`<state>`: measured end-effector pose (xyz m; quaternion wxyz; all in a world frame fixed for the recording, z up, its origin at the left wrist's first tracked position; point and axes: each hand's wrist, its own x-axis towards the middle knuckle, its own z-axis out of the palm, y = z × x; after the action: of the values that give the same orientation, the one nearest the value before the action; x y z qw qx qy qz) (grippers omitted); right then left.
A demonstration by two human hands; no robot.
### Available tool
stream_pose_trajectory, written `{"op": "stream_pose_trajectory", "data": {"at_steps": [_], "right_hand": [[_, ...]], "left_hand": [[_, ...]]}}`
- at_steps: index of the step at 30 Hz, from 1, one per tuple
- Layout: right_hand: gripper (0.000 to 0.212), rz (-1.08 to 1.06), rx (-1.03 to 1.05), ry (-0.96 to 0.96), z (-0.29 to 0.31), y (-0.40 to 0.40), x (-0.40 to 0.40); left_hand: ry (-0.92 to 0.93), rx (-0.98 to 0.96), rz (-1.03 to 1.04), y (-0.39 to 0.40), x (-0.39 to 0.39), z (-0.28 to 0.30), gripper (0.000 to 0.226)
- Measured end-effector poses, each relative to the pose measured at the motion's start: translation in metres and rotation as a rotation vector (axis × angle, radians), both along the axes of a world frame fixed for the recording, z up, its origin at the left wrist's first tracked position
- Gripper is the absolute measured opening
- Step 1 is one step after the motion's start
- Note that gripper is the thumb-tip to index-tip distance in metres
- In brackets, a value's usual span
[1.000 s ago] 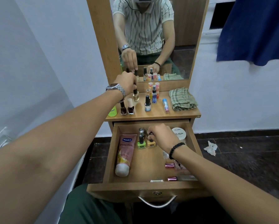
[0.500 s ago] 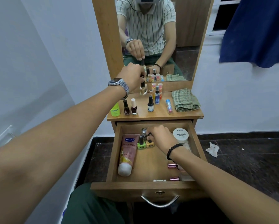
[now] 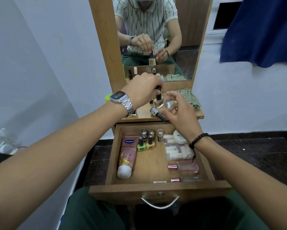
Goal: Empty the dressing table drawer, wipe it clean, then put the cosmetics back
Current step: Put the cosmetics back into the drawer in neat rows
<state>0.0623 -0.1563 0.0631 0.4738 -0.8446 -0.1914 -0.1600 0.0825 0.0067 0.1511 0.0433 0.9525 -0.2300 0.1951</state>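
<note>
**Right hand leaves the drawer**

Risen from the drawer (image 3: 157, 186), the right hand (image 3: 177, 112) hovers spread-fingered above the tabletop (image 3: 144, 113), touching a tipped small bottle (image 3: 156, 112). Left hand (image 3: 142, 92) pinches a clear bottle's (image 3: 158, 102) black cap. Vaseline tube (image 3: 127, 156) lies in the drawer.

Both forearms extended forward, left hand (image 3: 143, 90) raised, knuckles up, fingers closed in a pinch grip, metal watch (image 3: 122, 101) worn on the left wrist, right hand (image 3: 179, 112) raised alongside, fingers spread and curled, beaded bracelet (image 3: 197, 140) worn on the right wrist
</note>
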Motion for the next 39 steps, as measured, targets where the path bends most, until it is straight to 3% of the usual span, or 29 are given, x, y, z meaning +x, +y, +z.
{"op": "stream_pose_trajectory", "data": {"at_steps": [5, 9, 15, 17, 20, 23, 25, 31, 39], "right_hand": [[0.028, -0.024, 0.029, -0.038, 0.005, -0.007, 0.003], [0.018, -0.033, -0.066, -0.064, -0.003, -0.011, 0.007], [0.018, -0.013, -0.131, -0.030, -0.025, -0.025, -0.001], [0.018, -0.043, -0.144, 0.011, -0.031, -0.032, -0.003], [0.017, -0.048, -0.189, 0.076, -0.045, -0.040, -0.010], [0.018, -0.012, -0.248, 0.170, -0.060, -0.037, -0.015], [0.017, 0.005, -0.305, 0.206, -0.067, -0.033, -0.015], [0.015, -0.017, -0.341, 0.268, -0.078, -0.022, -0.011], [0.022, -0.096, -0.485, 0.286, -0.087, 0.003, 0.013]], "left_hand": [[0.011, -0.019, -0.042, -0.014, -0.012, -0.005, 0.018], [0.062, -0.098, -0.039, -0.016, -0.021, -0.016, 0.018], [0.226, -0.320, -0.029, -0.006, -0.033, -0.063, 0.025], [0.298, -0.266, 0.012, 0.000, -0.039, -0.082, 0.021], [0.472, 0.016, -0.006, 0.000, -0.054, -0.116, 0.022], [0.808, 0.213, -0.073, -0.003, -0.075, -0.149, 0.029], [0.958, 0.226, -0.133, -0.002, -0.083, -0.164, 0.032], [0.988, 0.216, -0.231, -0.009, -0.084, -0.171, 0.021], [0.959, 0.276, -0.245, -0.012, -0.084, -0.176, 0.027]]}}
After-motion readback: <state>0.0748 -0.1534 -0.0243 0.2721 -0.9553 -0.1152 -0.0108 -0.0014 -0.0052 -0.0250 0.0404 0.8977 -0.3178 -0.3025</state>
